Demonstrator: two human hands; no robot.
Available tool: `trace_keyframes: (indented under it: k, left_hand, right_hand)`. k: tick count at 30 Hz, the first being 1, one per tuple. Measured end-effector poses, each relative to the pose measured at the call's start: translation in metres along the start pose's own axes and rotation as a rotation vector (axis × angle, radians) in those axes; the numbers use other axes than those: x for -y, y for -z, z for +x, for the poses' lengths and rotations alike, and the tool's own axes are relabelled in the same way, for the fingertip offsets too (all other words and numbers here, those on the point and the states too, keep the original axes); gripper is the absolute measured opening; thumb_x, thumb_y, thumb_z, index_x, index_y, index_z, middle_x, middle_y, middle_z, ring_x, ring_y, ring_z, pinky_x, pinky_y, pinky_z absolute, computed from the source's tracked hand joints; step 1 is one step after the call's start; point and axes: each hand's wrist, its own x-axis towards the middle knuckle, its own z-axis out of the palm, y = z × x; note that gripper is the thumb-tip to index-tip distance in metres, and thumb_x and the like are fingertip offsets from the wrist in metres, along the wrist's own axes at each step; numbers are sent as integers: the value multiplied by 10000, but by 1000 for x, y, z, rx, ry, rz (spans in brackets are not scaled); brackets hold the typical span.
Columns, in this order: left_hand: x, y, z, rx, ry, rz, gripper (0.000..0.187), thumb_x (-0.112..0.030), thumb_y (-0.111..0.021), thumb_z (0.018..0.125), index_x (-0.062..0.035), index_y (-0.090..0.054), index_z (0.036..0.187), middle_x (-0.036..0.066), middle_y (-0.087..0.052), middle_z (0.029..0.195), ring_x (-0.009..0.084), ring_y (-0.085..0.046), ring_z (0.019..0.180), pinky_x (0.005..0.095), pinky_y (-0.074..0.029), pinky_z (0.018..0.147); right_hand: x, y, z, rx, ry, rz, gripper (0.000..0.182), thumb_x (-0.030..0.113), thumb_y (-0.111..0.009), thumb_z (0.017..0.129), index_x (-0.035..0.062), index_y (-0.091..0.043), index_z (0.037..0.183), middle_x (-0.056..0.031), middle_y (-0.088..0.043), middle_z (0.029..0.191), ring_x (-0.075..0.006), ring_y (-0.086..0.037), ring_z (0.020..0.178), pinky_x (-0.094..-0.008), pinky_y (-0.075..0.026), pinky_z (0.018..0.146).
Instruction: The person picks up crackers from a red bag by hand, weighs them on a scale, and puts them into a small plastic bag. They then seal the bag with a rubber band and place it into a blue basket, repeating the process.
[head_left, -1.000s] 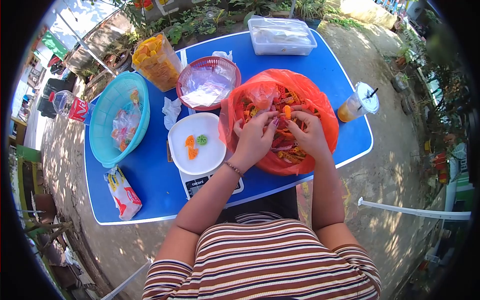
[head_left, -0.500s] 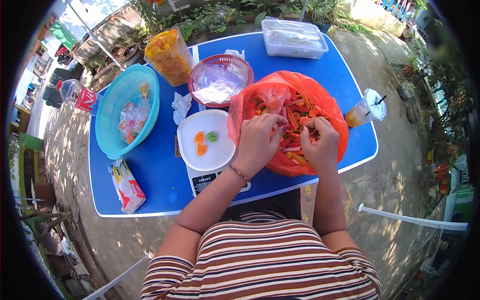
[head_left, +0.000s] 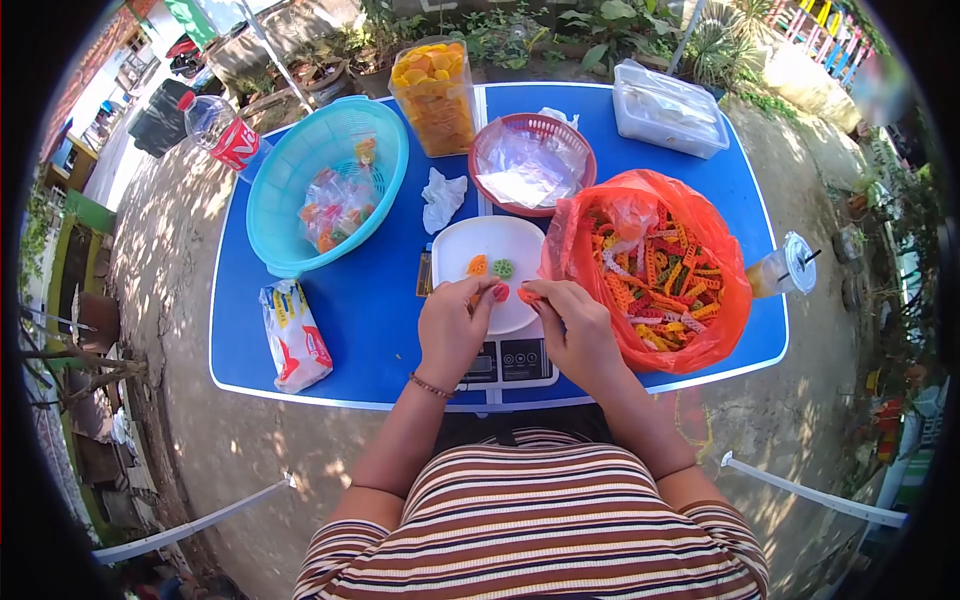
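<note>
Both hands are over the white tray (head_left: 455,243) of a kitchen scale (head_left: 526,362). My left hand (head_left: 453,330) is closed in a pinch on a small reddish-pink cracker (head_left: 500,292). Beside it, my right hand (head_left: 578,330) pinches an orange-red cracker (head_left: 527,295) over the tray's right side. A green wheel-shaped cracker (head_left: 503,268) and an orange cracker (head_left: 477,265) lie on the tray, the orange one partly hidden by my left hand. Right of the scale stands an open red plastic bag (head_left: 735,240) full of colourful ladder-shaped crackers (head_left: 665,280).
A turquoise basket (head_left: 275,215) holds small filled packets. Clear bags fill a red basket (head_left: 580,205). Around them are a tub of orange chips (head_left: 435,95), a lidded box (head_left: 670,108), a drink cup (head_left: 785,268), a bottle (head_left: 228,138) and a tissue pack (head_left: 295,338).
Both hands have moved left from the red bag to over the scale tray, each now with a cracker. The camera view has shifted, so the table sits further right.
</note>
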Motion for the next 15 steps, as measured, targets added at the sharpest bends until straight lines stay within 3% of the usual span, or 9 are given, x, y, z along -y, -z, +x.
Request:
trace_keyframes:
  k: [3,6,9,15]
  left_hand:
    - [10,-2,0,-99,-106,-2,184,-122,-721,898,-104,-791,1067,79,-725,853,202,-574,591,347,-481,609]
    - [16,7,2,-144,-16,38,174,-141,-725,887,-121,-782,1050,65,-724,967,262,-674,887,359,-536,746]
    - [23,15,-2,-141,-18,126,185,-145,-759,854,-144,-797,1035,25,-674,909,203,-609,713,323,-489,663]
    - [23,19,-9,-49,-97,213,215,-191,-799,825,-157,-797,1038,16,-617,895,195,-627,831,319,-506,703]
  right_hand:
    - [0,-11,5,38,-44,-29,242,-64,-596,918,-18,-678,1141,-199,-696,1002,-362,-699,898,-404,-561,784]
    - [0,-13,7,57,-78,-62,281,-79,-582,904,-5,-682,1155,-192,-675,978,-354,-688,863,-408,-557,767]
    - [2,-13,5,147,-102,-135,347,-88,-589,869,32,-693,1178,-167,-638,967,-331,-668,887,-411,-555,780]
    - [4,-26,6,256,-93,-332,410,-65,-613,837,85,-715,1205,-136,-592,984,-301,-636,967,-415,-559,809]
